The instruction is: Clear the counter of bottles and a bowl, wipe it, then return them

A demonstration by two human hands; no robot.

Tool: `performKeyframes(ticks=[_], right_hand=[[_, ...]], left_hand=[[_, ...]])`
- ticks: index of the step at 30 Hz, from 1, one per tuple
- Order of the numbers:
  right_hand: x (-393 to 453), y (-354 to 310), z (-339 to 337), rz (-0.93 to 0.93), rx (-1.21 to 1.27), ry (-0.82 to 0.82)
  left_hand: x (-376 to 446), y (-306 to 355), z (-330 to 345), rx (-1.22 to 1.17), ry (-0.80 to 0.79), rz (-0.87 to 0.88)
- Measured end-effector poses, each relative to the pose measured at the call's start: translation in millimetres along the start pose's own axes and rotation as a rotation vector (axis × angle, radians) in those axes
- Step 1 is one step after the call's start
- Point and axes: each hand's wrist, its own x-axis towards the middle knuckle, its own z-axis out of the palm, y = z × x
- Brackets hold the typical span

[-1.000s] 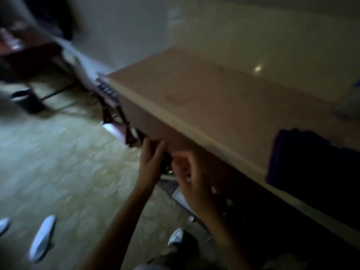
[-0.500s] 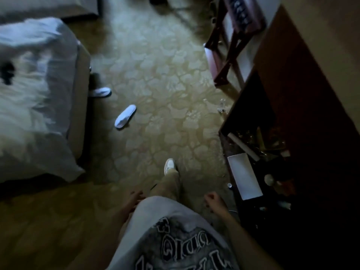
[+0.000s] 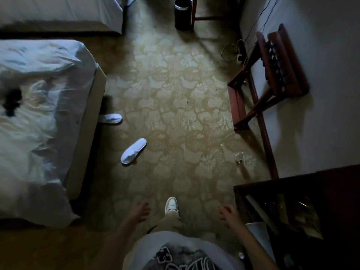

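Observation:
I look straight down at a patterned carpet in a dim room. My left hand [image 3: 139, 210] hangs empty beside my leg, fingers loosely spread. My right hand [image 3: 228, 213] hangs empty too, fingers apart, just left of a dark wooden cabinet [image 3: 331, 191] at the lower right. Its open shelf [image 3: 282, 217] holds dim clutter and a white sheet [image 3: 259, 238]; I cannot make out single bottles there. A small clear glass object [image 3: 240, 157] lies on the carpet near the wall. The counter top and the bowl are out of view.
A bed with white sheets [image 3: 39, 123] fills the left. Two white slippers [image 3: 134, 151] [image 3: 111, 118] lie on the carpet. A wooden luggage rack [image 3: 272, 78] stands against the right wall, a black bin [image 3: 182, 13] at the top, cables [image 3: 233, 51] by the wall.
One second ago both hands reached under the counter edge. I have since turned my head down and away; the hands dropped to my sides, and the view widened over the carpet.

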Motion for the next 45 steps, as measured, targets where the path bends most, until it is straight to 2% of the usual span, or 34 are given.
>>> performKeyframes(ticks=[5, 10, 14, 18, 21, 25, 28, 31, 36, 39, 41, 45], right_hand=[[44, -64, -42, 0.110, 0.087, 0.048], [136, -144, -74, 0.138, 0.103, 0.100], [203, -272, -91, 0.070, 0.014, 0.021], [245, -434, -104, -0.106, -0.090, -0.061], [278, -544, -110, -0.213, -0.153, -0.097], [330, -642, -114, -0.207, -0.197, -0.103], [368, -684, -115, -0.139, -0.215, -0.067], [390, -720, -117, 0.012, -0.162, -0.017], [426, -815, -122, 0.107, -0.104, 0.030], [455, -890, -114, 0.111, -0.054, 0.023], [484, -943, -104, 0.100, -0.032, 0.014], [561, -1049, -74, 0.041, -0.112, -0.016]], left_hand=[[39, 184, 3, 0.081, 0.013, 0.192], [97, 282, 23, 0.108, 0.015, 0.188], [128, 325, 35, 0.054, 0.055, 0.013], [138, 368, 35, -0.039, 0.082, -0.146], [157, 422, 31, -0.102, 0.105, -0.167], [207, 514, 24, -0.178, 0.092, -0.190], [262, 599, 14, -0.195, 0.066, -0.168], [306, 713, -3, -0.145, 0.027, -0.115], [349, 922, -44, -0.003, 0.020, 0.179], [376, 1022, -68, 0.009, 0.020, 0.310], [402, 1073, -81, 0.013, 0.022, 0.315], [463, 1132, -100, 0.001, 0.056, 0.187]])
